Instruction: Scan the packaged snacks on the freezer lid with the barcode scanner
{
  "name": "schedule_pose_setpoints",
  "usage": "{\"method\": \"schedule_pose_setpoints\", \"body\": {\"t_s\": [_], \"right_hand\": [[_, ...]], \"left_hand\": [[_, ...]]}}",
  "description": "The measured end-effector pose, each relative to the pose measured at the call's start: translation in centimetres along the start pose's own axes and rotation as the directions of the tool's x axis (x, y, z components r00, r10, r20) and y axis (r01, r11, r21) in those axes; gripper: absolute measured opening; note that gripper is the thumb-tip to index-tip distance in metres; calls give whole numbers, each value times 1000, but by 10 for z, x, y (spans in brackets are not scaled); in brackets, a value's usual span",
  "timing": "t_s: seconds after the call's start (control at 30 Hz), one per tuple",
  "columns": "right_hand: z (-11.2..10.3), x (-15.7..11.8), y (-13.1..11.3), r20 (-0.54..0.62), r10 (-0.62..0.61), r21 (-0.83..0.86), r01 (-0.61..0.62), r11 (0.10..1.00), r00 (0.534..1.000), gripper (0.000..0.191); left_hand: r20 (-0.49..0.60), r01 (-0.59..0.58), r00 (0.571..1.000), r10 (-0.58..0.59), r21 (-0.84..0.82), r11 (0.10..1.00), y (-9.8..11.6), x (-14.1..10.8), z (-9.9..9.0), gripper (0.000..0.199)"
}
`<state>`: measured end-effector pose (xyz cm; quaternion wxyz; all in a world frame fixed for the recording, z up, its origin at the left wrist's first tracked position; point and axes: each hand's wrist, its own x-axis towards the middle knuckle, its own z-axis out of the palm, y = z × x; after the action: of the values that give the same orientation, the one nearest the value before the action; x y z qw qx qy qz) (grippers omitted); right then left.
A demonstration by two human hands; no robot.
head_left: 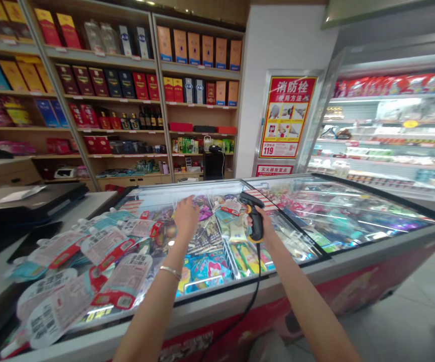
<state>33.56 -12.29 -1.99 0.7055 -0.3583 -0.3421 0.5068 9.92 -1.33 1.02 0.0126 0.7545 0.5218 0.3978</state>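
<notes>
On the left side of the freezer's glass top, nearest my view, I register a pile of spouted pouches, overlapping, with printed labels and red edges. My left hand is extended over the glass to the right of the pile, palm down; its finger opening I cannot tell. My right hand is closed around the grip of a black and yellow scanner, its cable running down across the freezer's front edge. One pouch lies just left of the scanner head. Beyond the freezer stand shelves of boxed goods.
</notes>
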Motion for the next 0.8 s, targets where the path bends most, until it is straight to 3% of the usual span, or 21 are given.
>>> {"method": "schedule_pose_setpoints", "body": {"t_s": [0.17,0.33,0.43,0.57,0.8], "right_hand": [[-50,4,-15,-60,-36,51,39,998,998,28],[-81,10,-15,-106,-7,53,13,999,994,24],[-86,10,-13,-101,10,77,-2,997,995,25],[-84,6,-12,-81,26,67,-20,998,996,28],[-80,2,-7,-71,48,56,-44,997,996,29]], "left_hand": [[180,103,978,-103,12,995,43,-13,70,43],[170,180,965,-199,116,977,62,-19,112,62],[138,185,967,-214,193,964,61,-23,124,68],[124,192,966,-227,243,951,56,-26,127,74],[271,252,928,-255,48,967,48,-18,128,76]]}}
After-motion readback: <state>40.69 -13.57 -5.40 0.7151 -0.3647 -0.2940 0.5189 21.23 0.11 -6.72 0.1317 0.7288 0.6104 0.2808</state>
